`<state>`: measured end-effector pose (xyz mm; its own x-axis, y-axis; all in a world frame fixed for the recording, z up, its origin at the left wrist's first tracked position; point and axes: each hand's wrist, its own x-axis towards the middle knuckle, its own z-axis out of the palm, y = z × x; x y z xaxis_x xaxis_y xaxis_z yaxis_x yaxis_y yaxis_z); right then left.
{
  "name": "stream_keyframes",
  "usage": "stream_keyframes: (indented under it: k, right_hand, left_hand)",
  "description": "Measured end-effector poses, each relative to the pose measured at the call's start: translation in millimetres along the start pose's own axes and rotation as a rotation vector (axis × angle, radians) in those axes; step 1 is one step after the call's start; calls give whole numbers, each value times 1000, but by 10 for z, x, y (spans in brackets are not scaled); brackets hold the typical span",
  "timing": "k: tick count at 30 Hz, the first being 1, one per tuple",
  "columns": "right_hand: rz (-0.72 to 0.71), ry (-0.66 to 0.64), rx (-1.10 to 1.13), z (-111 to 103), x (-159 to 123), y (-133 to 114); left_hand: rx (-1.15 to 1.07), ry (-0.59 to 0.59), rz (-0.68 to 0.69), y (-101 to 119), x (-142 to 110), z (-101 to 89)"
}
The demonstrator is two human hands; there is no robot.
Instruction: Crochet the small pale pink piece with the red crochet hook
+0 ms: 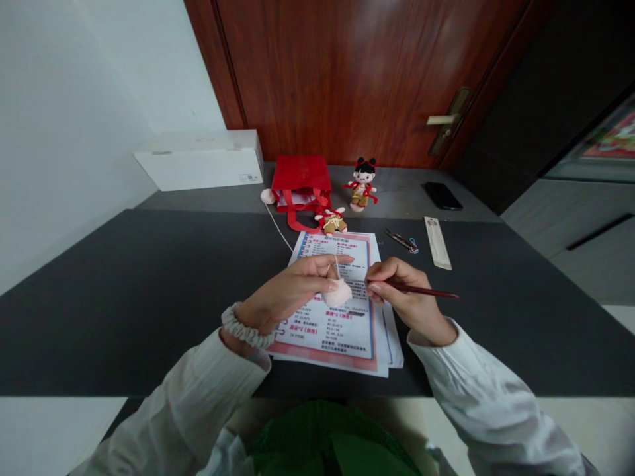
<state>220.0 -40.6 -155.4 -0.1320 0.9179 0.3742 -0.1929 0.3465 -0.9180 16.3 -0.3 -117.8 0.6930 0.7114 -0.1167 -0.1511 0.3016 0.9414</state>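
My left hand (290,292) pinches a small pale pink crocheted piece (337,293), with a thin white strand rising from it. My right hand (399,292) holds a slim dark red crochet hook (421,289) like a pen, its tip at the pink piece's upper right. The hook's very tip is hard to make out. Both hands hover over printed sheets (330,327) with red and blue borders. A pale yarn strand (278,227) runs from a pink yarn ball (268,196) toward the sheets.
A small doll in red and gold (362,184), a smaller crocheted figure (331,221) and a red gift bag (301,185) stand beyond the sheets on the dark table (149,317). Scissors (401,240), a paper sleeve (437,242), a phone (442,196) and a white box (198,160) lie around them.
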Motion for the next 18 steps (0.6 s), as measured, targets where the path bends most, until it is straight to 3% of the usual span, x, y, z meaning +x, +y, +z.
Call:
stream_keyframes:
  k: [9, 18]
  right_hand:
    - [12, -102, 35, -88, -21, -3]
    - [199, -107, 343, 2, 3, -55]
  left_hand:
    - [-104, -95, -104, -47, -24, -14]
    - [-59, -139, -96, -28, -23, -1]
